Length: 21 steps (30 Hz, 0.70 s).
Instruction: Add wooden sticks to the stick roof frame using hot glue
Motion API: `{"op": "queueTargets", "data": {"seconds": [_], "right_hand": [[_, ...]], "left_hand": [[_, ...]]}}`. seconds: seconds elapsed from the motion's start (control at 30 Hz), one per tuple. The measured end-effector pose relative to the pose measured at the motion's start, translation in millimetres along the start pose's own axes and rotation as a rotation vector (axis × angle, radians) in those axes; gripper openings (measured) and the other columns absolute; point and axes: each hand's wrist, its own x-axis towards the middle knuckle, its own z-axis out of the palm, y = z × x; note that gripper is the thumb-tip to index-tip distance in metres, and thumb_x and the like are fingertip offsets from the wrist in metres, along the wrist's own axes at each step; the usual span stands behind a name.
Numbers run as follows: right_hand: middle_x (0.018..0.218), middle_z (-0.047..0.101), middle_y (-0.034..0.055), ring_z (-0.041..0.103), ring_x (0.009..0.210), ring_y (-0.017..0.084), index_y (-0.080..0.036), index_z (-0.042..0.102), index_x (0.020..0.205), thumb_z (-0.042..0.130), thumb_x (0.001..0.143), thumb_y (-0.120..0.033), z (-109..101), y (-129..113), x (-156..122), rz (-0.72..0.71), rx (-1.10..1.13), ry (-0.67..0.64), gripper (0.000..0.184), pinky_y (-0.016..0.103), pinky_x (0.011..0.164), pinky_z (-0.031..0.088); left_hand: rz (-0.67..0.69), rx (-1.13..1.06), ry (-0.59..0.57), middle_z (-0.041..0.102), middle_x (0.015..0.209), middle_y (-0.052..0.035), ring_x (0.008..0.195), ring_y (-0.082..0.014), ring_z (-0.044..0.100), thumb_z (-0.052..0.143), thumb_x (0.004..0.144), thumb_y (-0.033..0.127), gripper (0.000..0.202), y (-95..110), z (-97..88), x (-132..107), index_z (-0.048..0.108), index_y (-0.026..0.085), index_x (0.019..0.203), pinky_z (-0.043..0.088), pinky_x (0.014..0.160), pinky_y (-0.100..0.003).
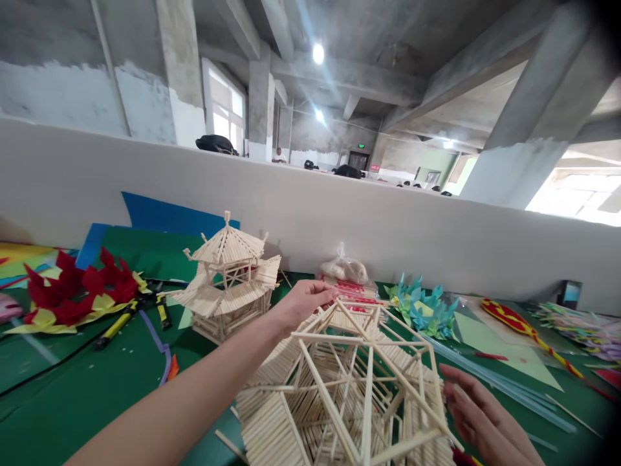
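In front of me stands a large unfinished-looking pavilion model [369,343] of pale wooden sticks, with an open roof frame on top and slatted roof panels lower down. My left hand [305,301] reaches over its far side. Thumb and fingers are pinched together at the far corner of the roof frame; what they hold, if anything, is too small to make out. On the right side, my right hand [478,414] is held close to the frame's edge, fingers loosely bent and apart, with nothing visible in it. A smaller stick pagoda [228,285] with a pointed roof stands behind to the left.
Red and yellow felt petals [82,285] and a yellow-black cutter [116,323] lie left. At the back is a plastic bag [343,266]. On the right are a turquoise paper flower [424,307], clear glue sticks [504,382] and a red-yellow ornament [509,318]. A white partition [301,213] runs behind.
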Motion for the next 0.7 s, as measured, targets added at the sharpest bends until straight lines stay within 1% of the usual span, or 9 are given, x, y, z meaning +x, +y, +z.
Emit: {"op": "queueTargets", "data": {"seconds": [0.1,0.2,0.4,0.53,0.7], "right_hand": [[0.125,0.052,0.0045,0.045,0.116,0.027,-0.027,0.045,0.117,0.054,0.073,-0.054,4,-3,-1,0.002,-0.006,0.001,0.052,0.028,0.088,0.043],[0.123,0.054,0.004,0.045,0.116,0.027,-0.028,0.047,0.116,0.056,0.073,-0.052,5,-2,0,0.008,0.04,-0.028,0.05,0.028,0.088,0.043],[0.126,0.051,0.0003,0.045,0.116,0.023,-0.032,0.043,0.114,0.054,0.076,-0.05,4,4,3,0.065,0.141,-0.084,0.045,0.025,0.089,0.042],[0.12,0.055,0.0002,0.05,0.111,0.021,-0.03,0.046,0.111,0.055,0.075,-0.05,8,-3,0,0.051,0.139,-0.038,0.041,0.022,0.084,0.044],[0.113,0.059,0.0019,0.052,0.107,0.021,-0.027,0.052,0.106,0.057,0.074,-0.049,13,-12,-6,-0.022,0.13,-0.011,0.039,0.022,0.083,0.044]], "left_hand": [[-0.013,0.012,0.004,0.056,0.107,-0.0068,0.089,-0.0196,0.058,0.051,0.085,0.029,0.027,1,0.8,0,0.052,0.015,0.108,0.049,0.075,-0.039],[-0.021,0.02,0.005,0.057,0.107,-0.0068,0.089,-0.0194,0.058,0.051,0.085,0.03,0.026,3,1.3,0,0.052,0.015,0.107,0.049,0.075,-0.039],[-0.028,0.03,0.013,0.057,0.107,-0.0068,0.089,-0.0193,0.058,0.051,0.085,0.029,0.026,7,2.2,-2,0.052,0.015,0.107,0.049,0.075,-0.039],[-0.031,0.021,0.019,0.057,0.107,-0.0067,0.089,-0.0195,0.058,0.051,0.085,0.029,0.026,10,3.0,-3,0.052,0.015,0.107,0.049,0.075,-0.039],[-0.031,-0.024,0.022,0.057,0.106,-0.0067,0.088,-0.0193,0.058,0.051,0.085,0.03,0.026,12,2.2,-4,0.052,0.015,0.107,0.049,0.075,-0.039]]}}
